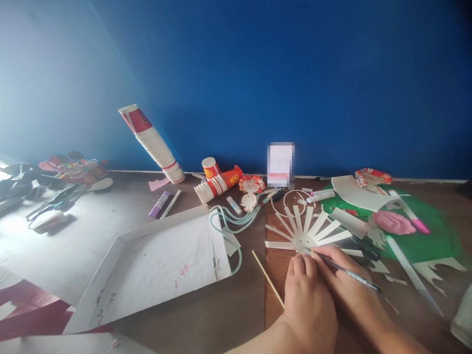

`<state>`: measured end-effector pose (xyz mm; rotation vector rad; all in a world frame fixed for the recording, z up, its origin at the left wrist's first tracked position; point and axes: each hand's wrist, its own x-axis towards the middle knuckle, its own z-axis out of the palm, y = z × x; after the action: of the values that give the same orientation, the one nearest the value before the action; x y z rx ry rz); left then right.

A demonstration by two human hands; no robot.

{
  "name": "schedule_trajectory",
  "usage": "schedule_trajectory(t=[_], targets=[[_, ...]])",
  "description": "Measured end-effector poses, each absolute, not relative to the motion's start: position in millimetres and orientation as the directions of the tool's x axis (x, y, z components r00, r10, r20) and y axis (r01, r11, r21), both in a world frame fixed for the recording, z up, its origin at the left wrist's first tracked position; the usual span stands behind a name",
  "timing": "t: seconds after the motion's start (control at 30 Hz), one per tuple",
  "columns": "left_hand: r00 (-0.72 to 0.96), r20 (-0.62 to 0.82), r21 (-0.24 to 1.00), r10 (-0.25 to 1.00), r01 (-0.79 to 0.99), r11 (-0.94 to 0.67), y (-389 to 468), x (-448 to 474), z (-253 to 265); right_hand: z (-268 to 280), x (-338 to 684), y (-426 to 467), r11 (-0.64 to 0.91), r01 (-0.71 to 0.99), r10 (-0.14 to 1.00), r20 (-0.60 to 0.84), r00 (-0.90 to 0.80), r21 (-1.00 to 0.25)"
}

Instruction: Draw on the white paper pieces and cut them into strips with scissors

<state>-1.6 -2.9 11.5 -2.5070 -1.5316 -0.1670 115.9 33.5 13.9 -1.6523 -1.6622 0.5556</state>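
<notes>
A white paper cup (pixel 305 242) cut into strips lies fanned out on the brown table, with small dark dots like eyes on its round middle. At its near edge the fingers of my left hand (pixel 309 300) are curled and press on it. My right hand (pixel 348 282) grips a pen (pixel 348 271), whose tip touches the round middle. Behind stands a small paper figure (pixel 250 189) with curled red and white strips around its head. What lies under my left fingers is hidden.
A shallow white box (pixel 147 275) lies at left, beside a pale blue cord (pixel 239 228). Stacked paper cups (pixel 158 147) lean on the blue wall. Markers (pixel 411 214), paper scraps and a green sheet (pixel 438 231) lie at right. A thin stick (pixel 267 278) is near my left hand.
</notes>
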Motion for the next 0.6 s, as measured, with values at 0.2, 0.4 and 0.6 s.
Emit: schedule_trajectory(t=[0.2,0.4,0.6], targets=[[0.433,0.181,-0.121,0.883,0.901,-0.417,-4.0,0.0,10.8,15.3,115.2,33.4,0.1,0.67,0.978,0.195,0.068,-0.736],[0.453,0.141,-0.136,0.88,0.89,-0.436,-5.3,-0.4,17.8,17.3,114.7,33.3,0.086,0.662,0.982,0.176,0.071,-0.745],[0.45,0.147,-0.127,0.881,0.892,-0.434,-4.6,-0.3,15.6,14.8,116.0,33.5,0.098,0.677,0.982,0.182,0.054,-0.729]])
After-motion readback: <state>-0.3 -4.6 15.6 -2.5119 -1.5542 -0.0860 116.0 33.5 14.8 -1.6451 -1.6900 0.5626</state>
